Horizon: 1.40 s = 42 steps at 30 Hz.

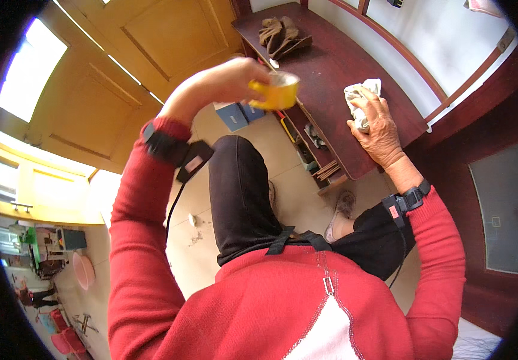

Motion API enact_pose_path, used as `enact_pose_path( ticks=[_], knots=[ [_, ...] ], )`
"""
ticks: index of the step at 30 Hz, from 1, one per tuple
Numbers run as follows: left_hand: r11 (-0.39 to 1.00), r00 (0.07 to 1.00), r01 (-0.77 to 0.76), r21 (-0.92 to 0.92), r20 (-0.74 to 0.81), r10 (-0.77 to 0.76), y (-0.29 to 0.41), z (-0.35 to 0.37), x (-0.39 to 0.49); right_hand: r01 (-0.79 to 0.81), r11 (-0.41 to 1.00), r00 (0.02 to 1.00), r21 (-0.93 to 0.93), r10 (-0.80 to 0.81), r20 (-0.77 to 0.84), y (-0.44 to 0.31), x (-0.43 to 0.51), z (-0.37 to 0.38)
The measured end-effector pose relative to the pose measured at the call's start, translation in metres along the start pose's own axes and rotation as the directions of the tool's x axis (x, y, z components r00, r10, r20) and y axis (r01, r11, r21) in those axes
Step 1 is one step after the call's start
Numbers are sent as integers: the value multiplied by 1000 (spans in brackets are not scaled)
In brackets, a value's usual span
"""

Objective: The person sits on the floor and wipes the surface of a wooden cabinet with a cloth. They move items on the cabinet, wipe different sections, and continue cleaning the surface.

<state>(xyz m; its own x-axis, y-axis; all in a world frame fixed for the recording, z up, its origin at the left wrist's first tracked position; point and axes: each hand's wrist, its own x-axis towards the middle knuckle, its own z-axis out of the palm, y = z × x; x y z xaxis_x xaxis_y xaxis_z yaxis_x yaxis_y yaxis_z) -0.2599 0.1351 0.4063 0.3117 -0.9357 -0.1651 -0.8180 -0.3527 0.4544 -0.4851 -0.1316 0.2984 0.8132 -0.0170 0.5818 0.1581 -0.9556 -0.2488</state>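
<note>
My left hand (243,81) is raised by the left edge of a dark red wooden table (331,85). Gripped in its fingers is a yellow cup (281,92), blurred, with a pale rim facing up. On the tabletop my right hand (378,128) presses a crumpled white cloth (359,105), fingers bent over it. Whether the cup holds anything cannot be made out.
A brown cloth item (283,36) lies at the table's far end. Below the top, a shelf (326,155) holds thin sticks and small items. Blue boxes (232,117) stand on the tiled floor beside yellow wooden doors (173,40). Far left are a pink basin (83,271) and another person (36,297).
</note>
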Motion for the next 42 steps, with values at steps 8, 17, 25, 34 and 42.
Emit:
enact_pose_path(
  ticks=[8,17,25,34,42],
  knots=[
    [957,929,144,252,298,-218,-100,115,77,-2,999,1000,50,1,12,-4,5,-3],
    [920,917,388,59,-128,-378,-105,280,163,-27,997,997,75,22,68,-8,12,-4],
    [975,937,220,4,-278,-210,-120,221,119,-33,997,997,69,28,73,-7,9,-4],
    [695,969,58,-717,-128,-213,-64,70,-35,-474,293,804,830,528,273,-4,45,-44],
    [-175,897,-437,-882,-441,-20,56,101,21,-563,112,807,819,287,516,-87,86,-33]
  ],
)
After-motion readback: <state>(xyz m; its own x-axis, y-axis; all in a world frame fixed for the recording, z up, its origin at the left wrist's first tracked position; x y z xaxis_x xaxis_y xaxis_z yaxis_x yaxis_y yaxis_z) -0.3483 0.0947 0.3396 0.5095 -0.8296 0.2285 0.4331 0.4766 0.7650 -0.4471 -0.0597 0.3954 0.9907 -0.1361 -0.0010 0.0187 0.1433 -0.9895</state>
